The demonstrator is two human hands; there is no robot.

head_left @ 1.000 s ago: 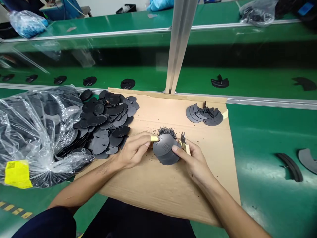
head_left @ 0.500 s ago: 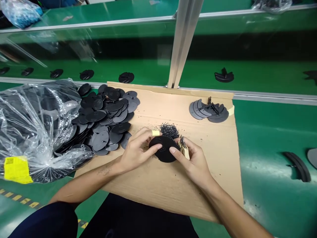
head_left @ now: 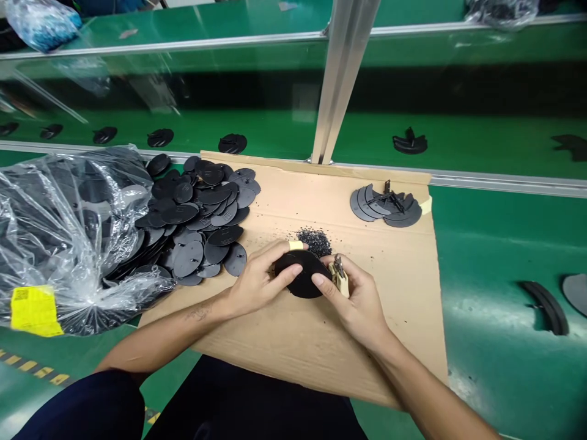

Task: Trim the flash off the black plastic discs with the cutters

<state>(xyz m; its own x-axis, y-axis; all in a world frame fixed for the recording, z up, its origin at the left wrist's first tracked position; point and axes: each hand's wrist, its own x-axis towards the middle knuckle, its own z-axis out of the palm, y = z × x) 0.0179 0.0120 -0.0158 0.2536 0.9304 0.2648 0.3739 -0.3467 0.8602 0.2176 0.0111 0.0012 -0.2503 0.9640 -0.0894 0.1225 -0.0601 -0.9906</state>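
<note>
A black round plastic disc [head_left: 302, 278] is held over a cardboard sheet [head_left: 394, 293] by both hands. My left hand [head_left: 259, 281], with a yellow finger cot on one finger, pinches the disc's left edge. My right hand [head_left: 355, 302] grips a small pair of cutters [head_left: 340, 275] with pale handles, and its forefinger rests on the disc's right edge. Just behind the disc lies a little heap of black trimmings [head_left: 314, 240].
A pile of black discs [head_left: 202, 208] spills from a clear plastic bag [head_left: 59, 232] at the left. Several cut pieces [head_left: 385, 205] lie at the cardboard's far right corner. A metal post [head_left: 343, 73] rises behind, and black parts ride on the green conveyor [head_left: 481, 140].
The disc has been tilted and lowered closer to the cardboard, with both hands staying on it. The view has shifted slightly.
</note>
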